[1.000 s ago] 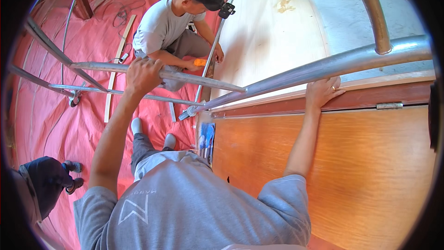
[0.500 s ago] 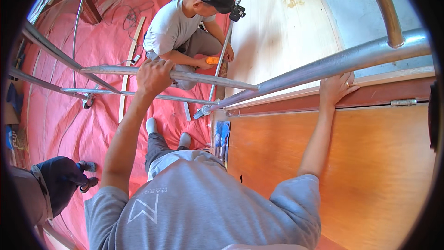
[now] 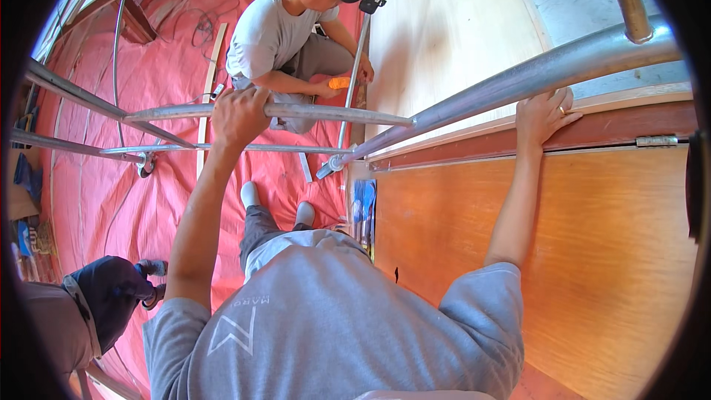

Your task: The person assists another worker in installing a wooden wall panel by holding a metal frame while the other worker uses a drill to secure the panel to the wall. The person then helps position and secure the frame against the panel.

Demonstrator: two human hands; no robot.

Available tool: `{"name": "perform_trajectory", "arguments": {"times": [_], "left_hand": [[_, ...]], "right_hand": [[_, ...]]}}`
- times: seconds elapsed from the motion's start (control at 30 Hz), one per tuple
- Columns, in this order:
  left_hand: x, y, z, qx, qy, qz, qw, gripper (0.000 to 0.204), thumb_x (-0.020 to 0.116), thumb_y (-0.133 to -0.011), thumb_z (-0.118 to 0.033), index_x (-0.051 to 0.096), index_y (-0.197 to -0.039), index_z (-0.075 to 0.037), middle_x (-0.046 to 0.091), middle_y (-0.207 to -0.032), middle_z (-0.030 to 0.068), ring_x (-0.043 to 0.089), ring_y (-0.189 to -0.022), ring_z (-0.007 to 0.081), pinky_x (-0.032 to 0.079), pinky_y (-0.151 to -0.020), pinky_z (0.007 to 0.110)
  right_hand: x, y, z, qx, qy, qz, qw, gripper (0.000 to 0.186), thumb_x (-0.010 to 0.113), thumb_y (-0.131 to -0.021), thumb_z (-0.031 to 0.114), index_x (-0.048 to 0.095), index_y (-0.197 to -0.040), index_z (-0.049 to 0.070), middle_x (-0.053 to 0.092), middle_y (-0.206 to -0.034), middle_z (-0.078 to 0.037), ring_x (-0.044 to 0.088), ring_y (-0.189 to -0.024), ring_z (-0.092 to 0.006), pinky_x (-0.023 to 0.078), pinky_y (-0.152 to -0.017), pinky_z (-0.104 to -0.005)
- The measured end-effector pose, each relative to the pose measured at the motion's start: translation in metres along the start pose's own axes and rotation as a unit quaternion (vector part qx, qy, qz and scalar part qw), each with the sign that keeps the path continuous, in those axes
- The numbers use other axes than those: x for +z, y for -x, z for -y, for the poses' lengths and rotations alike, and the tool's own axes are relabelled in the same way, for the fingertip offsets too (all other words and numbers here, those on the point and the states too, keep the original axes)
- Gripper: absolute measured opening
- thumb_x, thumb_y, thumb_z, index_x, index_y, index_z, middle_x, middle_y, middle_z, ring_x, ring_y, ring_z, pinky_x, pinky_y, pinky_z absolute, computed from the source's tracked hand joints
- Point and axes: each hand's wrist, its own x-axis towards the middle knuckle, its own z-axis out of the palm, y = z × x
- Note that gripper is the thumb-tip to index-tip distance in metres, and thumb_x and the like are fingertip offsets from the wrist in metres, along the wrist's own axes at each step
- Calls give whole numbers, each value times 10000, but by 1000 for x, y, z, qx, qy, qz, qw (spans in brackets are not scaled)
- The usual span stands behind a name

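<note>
My left hand [image 3: 239, 117] is wrapped around a grey metal scaffold bar [image 3: 318, 112] that runs crosswise in front of me. My right hand [image 3: 544, 117] lies against the reddish-brown wooden frame [image 3: 607, 123] above an orange-brown door panel [image 3: 533, 215], its fingers stretched up over the pale wood edge. A ring shows on one of its fingers. Just above the right hand, a thicker metal scaffold pipe [image 3: 518, 85] slants up to the right. A metal hinge [image 3: 656, 141] sits on the frame farther right.
A co-worker [image 3: 278, 44] in a dark cap crouches ahead, holding something orange [image 3: 338, 83] beside a pale wood panel [image 3: 452, 37]. Another person [image 3: 111, 296] is at lower left. Red sheeting [image 3: 163, 200] covers the floor; a scaffold caster [image 3: 146, 167] stands on it.
The view has shifted slightly, so the door and floor sit a little differently in it. Both hands keep their places on the bar and the frame.
</note>
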Motion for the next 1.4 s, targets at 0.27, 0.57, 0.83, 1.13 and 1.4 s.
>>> {"name": "perform_trajectory", "arguments": {"times": [0.27, 0.57, 0.83, 1.13, 1.4], "left_hand": [[3, 4, 4, -7, -9, 22, 1000, 197, 649, -858, -255, 708, -998, -131, 694, -736, 56, 670, -653, 250, 522, -656, 390], [0, 2, 3, -7, -10, 25, 1000, 178, 648, -857, -254, 719, -966, -133, 695, -729, 52, 671, -641, 249, 527, -663, 387], [0, 2, 3, -1, -11, 20, 1000, 189, 651, -852, -252, 718, -986, -138, 681, -708, 48, 663, -630, 247, 523, -652, 384], [0, 2, 2, -1, -7, 18, 1000, 181, 654, -849, -256, 718, -972, -139, 666, -686, 44, 653, -615, 245, 515, -639, 384], [2, 4, 4, 2, -8, 9, 1000, 168, 650, -853, -252, 713, -959, -137, 664, -685, 47, 653, -614, 250, 512, -635, 389]], "right_hand": [[4, 0, -1, 0, 11, -10, 1000, 580, 672, -836, 302, 491, -1322, 43, 508, -1309, -139, 429, -1299, -317, 229, -1051, -737], [3, 0, -1, -5, -10, -14, 1000, 580, 680, -835, 285, 487, -1324, 42, 504, -1313, -151, 417, -1310, -326, 229, -1039, -748], [3, 0, -1, -4, 1, 3, 1000, 577, 672, -848, 286, 477, -1335, 46, 493, -1329, -152, 406, -1319, -328, 222, -1043, -748], [4, 0, -1, 0, -1, -4, 1000, 586, 685, -838, 287, 478, -1333, 49, 499, -1323, -152, 416, -1312, -328, 226, -1041, -749], [5, 2, -1, -7, -7, -10, 1000, 605, 695, -830, 287, 483, -1343, 46, 506, -1310, -166, 422, -1305, -334, 231, -1037, -751]]}}
